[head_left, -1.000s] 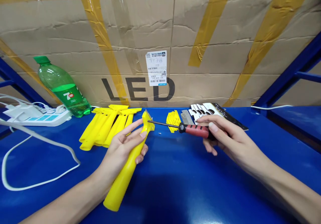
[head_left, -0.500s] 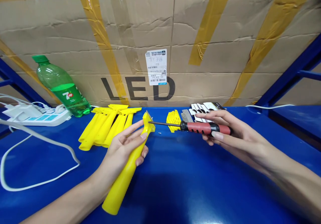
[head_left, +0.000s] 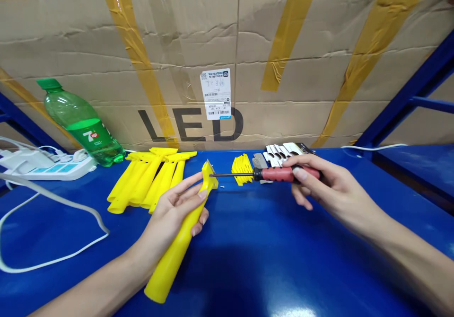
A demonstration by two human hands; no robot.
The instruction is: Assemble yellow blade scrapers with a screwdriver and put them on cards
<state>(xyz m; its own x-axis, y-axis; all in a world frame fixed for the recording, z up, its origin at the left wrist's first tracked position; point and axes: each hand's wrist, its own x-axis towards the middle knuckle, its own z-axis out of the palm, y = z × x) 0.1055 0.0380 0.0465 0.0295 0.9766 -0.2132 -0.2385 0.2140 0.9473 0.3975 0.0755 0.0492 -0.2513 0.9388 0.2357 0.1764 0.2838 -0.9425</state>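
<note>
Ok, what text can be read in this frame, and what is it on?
"LED": large black letters on the cardboard box.
"7up": label of the green bottle.
White sticker on the box: barcodes and print too small to read.
Black-and-white packets at the back: print unreadable.

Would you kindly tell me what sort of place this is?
Likely a warehouse assembly station: a blue metal rack shelf as bench, a taped cardboard carton marked LED behind it, and a batch of identical yellow scraper handles.

Brown cardboard box, far: black "LED". Green plastic bottle, far left: "7up". White shipping label: print illegible.
</note>
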